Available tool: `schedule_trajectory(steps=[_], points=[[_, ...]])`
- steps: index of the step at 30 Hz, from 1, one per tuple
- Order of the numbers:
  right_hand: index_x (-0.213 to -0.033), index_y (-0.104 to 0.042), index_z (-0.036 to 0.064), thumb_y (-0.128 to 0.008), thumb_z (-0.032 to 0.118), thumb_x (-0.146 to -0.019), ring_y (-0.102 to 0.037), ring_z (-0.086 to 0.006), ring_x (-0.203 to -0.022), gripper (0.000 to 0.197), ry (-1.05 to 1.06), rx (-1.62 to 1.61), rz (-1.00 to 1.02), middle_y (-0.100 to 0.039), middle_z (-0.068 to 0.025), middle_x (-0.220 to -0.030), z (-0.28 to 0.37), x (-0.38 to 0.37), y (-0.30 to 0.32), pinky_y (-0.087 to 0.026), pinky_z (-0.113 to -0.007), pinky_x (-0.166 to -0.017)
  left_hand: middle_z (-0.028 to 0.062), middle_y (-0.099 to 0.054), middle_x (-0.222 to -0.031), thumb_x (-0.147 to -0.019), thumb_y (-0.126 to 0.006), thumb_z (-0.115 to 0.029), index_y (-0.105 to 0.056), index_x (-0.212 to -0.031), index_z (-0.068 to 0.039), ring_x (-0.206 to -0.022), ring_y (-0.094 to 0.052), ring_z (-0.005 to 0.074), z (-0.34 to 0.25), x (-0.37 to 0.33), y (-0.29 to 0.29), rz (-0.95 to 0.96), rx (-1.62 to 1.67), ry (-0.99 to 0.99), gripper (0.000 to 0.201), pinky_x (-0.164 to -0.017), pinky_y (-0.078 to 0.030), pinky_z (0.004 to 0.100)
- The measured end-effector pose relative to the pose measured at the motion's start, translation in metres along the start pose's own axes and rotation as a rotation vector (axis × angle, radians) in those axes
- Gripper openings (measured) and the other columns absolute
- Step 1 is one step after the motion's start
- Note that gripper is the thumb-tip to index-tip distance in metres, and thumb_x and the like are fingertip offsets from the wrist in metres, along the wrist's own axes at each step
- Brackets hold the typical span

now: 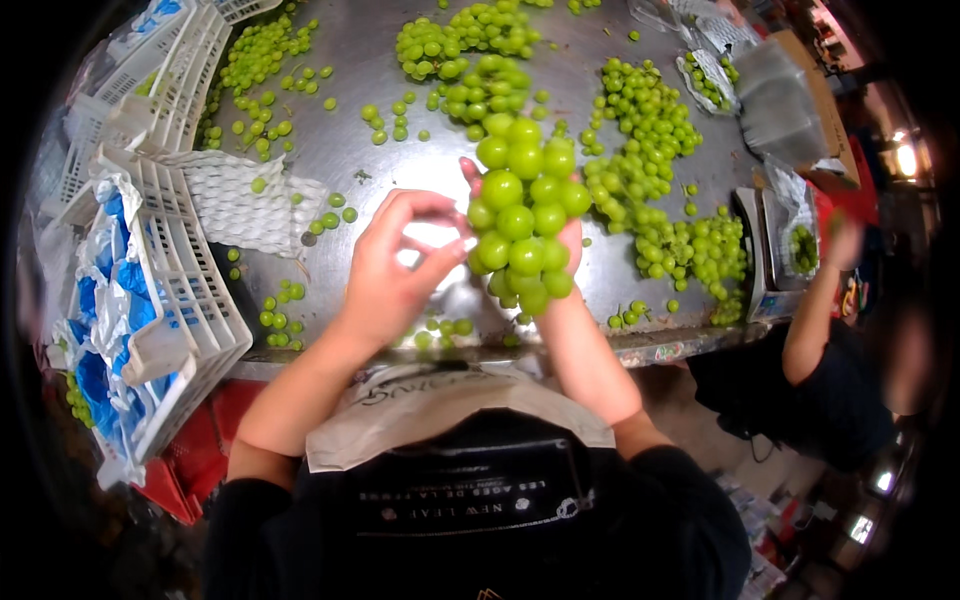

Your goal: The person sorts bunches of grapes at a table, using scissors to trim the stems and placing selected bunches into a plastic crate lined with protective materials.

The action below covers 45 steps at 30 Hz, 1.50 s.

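A large bunch of green grapes (525, 210) is held up above the metal table by my right hand (572, 245). Most of that hand is hidden behind the fruit; fingertips show at the bunch's left side. My left hand (395, 255) is just left of the bunch, its fingers curved and its thumb apart from them. Nothing shows between them, and I cannot tell whether the fingertips touch a grape. Beyond the held bunch lie more grape bunches (470, 45), and a long heap of grapes (650, 130) spreads to the right.
White plastic crates (195, 290) with blue and white wrapping line the left, beside a white foam net (240, 200). Loose grapes (280, 310) dot the metal table (370, 80). Clear trays (785, 100) and a scale with a packed tray (800, 240) stand right, near another person's arm (815, 310).
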State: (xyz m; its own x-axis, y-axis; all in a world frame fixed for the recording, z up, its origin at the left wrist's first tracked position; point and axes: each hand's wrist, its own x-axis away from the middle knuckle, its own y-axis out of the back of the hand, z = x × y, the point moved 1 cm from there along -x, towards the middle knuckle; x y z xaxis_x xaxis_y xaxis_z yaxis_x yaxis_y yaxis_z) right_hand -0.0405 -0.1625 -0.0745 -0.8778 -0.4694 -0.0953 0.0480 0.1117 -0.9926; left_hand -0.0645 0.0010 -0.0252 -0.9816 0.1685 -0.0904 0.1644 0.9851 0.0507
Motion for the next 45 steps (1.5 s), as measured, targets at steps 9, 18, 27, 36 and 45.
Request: schedule_trajectory(steps=[9,18,27,36,45], points=[[-0.133,-0.036,0.0085,-0.029,0.053,-0.091,-0.047,-0.0313,-0.115,0.062,0.175,0.409,-0.193,-0.043,-0.017,-0.13,-0.001,0.003,0.006,-0.039,-0.046,-0.098,0.0102,-0.054,-0.098,-0.067,-0.073,-0.012,-0.061,-0.085,-0.002,-0.091,-0.054,0.0257,-0.023,-0.023,-0.007,-0.078,-0.551,-0.496,0.023,-0.075,-0.047,0.0343],[-0.133,-0.031,0.0034,-0.034,0.044,-0.094,-0.047,-0.0274,-0.117,0.057,0.267,0.851,-0.176,-0.043,-0.0153,-0.129,-0.013,0.012,-0.009,-0.041,-0.04,-0.096,0.0101,-0.053,-0.101,-0.068,-0.073,-0.019,-0.065,-0.076,-0.004,-0.098,-0.05,0.0284,-0.012,-0.028,-0.014,-0.108,-0.65,-0.401,0.018,-0.083,-0.04,0.0368],[-0.134,-0.031,0.0048,-0.029,0.044,-0.095,-0.047,-0.0253,-0.117,0.056,0.275,0.858,-0.251,-0.043,-0.0135,-0.13,-0.017,0.014,0.005,-0.04,-0.038,-0.096,0.0096,-0.053,-0.102,-0.074,-0.067,-0.013,-0.064,-0.077,-0.002,-0.096,-0.052,0.024,0.021,-0.027,-0.011,-0.163,-0.218,-0.15,0.011,-0.083,-0.042,0.034],[-0.137,-0.029,0.0075,-0.033,0.054,-0.09,-0.049,-0.0311,-0.11,0.066,0.118,0.307,-0.109,-0.038,-0.0149,-0.135,-0.003,0.01,0.008,-0.044,-0.044,-0.09,0.0134,-0.044,-0.119,-0.08,-0.063,-0.015,-0.051,-0.107,-0.002,-0.108,-0.047,0.0253,0.015,-0.035,0.036,-0.488,-0.646,-0.345,0.032,-0.097,-0.035,0.0368],[-0.135,-0.03,0.0033,-0.034,0.05,-0.092,-0.045,-0.0298,-0.118,0.064,0.277,0.603,-0.108,-0.041,-0.0153,-0.132,0.006,-0.006,-0.015,-0.037,-0.043,-0.1,0.0148,-0.043,-0.129,-0.092,-0.048,-0.035,-0.03,-0.136,-0.002,-0.119,-0.042,0.0203,0.016,0.002,-0.022,0.233,0.641,0.522,0.058,-0.094,-0.041,0.0348]])
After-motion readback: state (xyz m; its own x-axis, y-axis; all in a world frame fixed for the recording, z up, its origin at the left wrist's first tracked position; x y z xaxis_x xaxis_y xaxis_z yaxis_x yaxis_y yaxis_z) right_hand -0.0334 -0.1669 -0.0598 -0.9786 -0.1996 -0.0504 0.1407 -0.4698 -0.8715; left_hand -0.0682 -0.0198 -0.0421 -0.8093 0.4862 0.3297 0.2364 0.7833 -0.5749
